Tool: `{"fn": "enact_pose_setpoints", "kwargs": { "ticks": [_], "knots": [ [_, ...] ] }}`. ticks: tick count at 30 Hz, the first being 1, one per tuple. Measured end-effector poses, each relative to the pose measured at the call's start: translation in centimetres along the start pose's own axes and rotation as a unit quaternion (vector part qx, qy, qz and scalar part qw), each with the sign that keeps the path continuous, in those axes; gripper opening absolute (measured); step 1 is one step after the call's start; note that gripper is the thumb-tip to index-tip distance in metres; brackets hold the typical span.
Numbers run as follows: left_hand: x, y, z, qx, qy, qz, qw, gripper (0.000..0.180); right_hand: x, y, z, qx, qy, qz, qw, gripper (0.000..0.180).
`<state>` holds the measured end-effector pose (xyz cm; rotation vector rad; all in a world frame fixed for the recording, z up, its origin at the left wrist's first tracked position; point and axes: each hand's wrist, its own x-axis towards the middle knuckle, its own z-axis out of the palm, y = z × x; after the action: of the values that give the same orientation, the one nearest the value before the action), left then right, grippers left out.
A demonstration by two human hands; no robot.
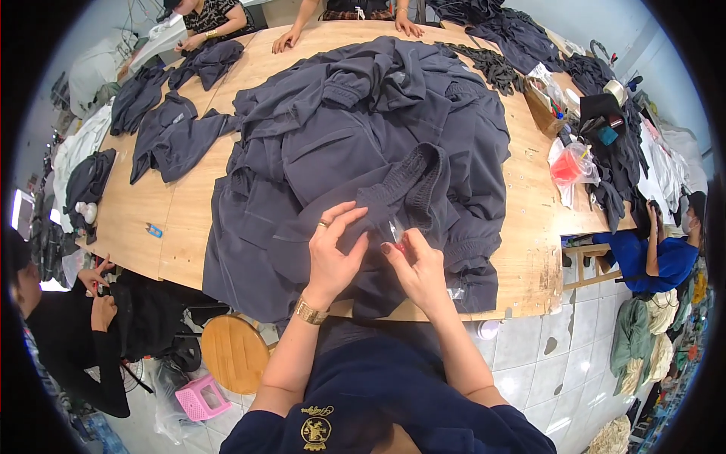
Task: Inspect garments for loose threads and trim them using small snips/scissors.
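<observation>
A small clear tag (396, 229), perhaps with a red mark at its lower end, is pinched between the fingers of the right hand (418, 268) just above the near edge of the table (151, 204). The left hand (333, 253) is half open beside it, with the thumb and first fingers bent toward the same spot and resting on the dark cloth; a ring and a gold bracelet (308, 311) are worn on it. The tag is judged to be very light, thin and a little slippery, so it is best taken by its edges with the fingertips only. Under both hands a big pile of dark grey garments (363, 129) is spread, and a ribbed waistband (412, 178) is raised just behind the fingers. The cloth is judged to be soft, limp and light piece by piece, but heavy as a pile; the firmest place to hold it seems to be the thick waistband. At the right side of the table a clear bag with something red inside (569, 165) is seen, and behind it a small brown box (541, 106) with pens. A small blue thing (154, 230) lies alone on the bare wood at the left. More dark pieces (170, 132) lie at the far left, where other people's hands (286, 39) rest on the far edge. No readable label can be made out.
</observation>
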<state>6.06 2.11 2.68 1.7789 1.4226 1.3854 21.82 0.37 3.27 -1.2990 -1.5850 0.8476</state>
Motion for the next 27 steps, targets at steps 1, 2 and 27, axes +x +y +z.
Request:
{"fn": "enact_pose_setpoints", "kwargs": {
  "ticks": [1,2,27],
  "knots": [
    [0.0,-0.4,0.1,0.030,0.017,0.024,0.999,0.029,-0.1,-0.2,0.1,0.000,-0.009,0.023,1.000,0.029],
    [-0.2,-0.9,0.3,0.030,0.017,0.024,0.999,0.029,-0.1,-0.4,0.2,0.000,-0.018,0.046,0.999,0.028],
    [-1.4,-0.8,1.6,0.047,0.116,0.080,0.989,0.018,-0.6,-0.1,1.0,-0.177,0.001,-0.070,0.982,0.025]
  ]
}}
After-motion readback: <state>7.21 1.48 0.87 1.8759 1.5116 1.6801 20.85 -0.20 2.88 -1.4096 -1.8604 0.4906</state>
